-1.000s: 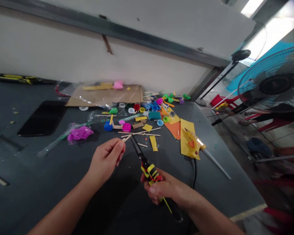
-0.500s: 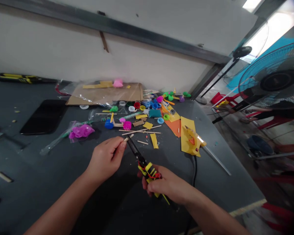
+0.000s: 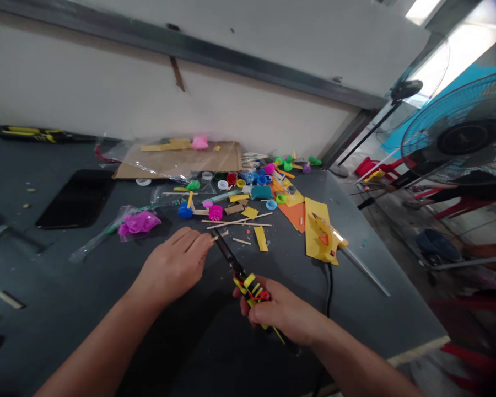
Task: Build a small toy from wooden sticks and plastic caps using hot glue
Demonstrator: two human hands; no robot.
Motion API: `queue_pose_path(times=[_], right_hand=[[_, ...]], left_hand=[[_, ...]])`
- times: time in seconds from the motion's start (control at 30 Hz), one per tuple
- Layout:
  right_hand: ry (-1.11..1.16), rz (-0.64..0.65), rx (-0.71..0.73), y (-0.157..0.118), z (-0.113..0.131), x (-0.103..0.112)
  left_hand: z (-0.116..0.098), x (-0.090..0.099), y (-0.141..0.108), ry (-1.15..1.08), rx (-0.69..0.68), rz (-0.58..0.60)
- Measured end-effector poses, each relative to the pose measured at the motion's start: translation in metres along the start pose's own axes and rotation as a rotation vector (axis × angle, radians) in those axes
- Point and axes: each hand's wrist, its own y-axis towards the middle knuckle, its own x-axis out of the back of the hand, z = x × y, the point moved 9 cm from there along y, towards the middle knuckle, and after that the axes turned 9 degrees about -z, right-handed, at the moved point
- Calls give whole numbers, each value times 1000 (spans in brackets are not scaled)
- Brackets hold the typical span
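Note:
My left hand (image 3: pixel 176 267) is closed, thumb and fingers pinching a short pale wooden stick (image 3: pixel 220 236) whose end sticks out to the right. That stick crosses the tip of a long, narrow, black-ended hand tool with yellow-and-black handles (image 3: pixel 252 286). My right hand (image 3: pixel 279 309) is wrapped round those handles, with a bit of red showing near the fingers. Whether the tool's tip grips the stick cannot be made out. Just beyond the tip lie several thin wooden sticks (image 3: pixel 240 223) and a small build with blue and pink bottle caps (image 3: pixel 200 210).
A yellow glue gun (image 3: pixel 327 242) with a black cord rests on yellow card at right. Coloured caps (image 3: pixel 262 179), cardboard (image 3: pixel 227 157) and a bag of purple clay (image 3: pixel 139 222) lie further back. A phone (image 3: pixel 76 198) is at left. A fan (image 3: pixel 467 135) stands beyond the table.
My left hand has turned over slightly and shifted a little left, so its knuckles now face up. The stick's end has tilted a bit. My right hand and the tool barely moved.

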Motion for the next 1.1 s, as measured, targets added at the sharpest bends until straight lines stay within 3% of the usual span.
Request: queue_pose_path(times=[0.2, 0.43, 0.77, 0.93, 1.1], right_hand=[[-45, -23, 1, 0, 0, 0], [-142, -65, 137, 1, 3, 1], [-6, -69, 166, 3, 3, -6], [66, -9, 88, 4, 1, -10], [122, 28, 73, 1, 4, -10]], left_hand=[[-1, 2, 0, 23, -5, -28], [-1, 1, -1, 14, 20, -18], [-2, 11, 1, -22, 51, -81], [10, 8, 0, -200, 247, -74], [20, -4, -4, -359, 519, 46]])
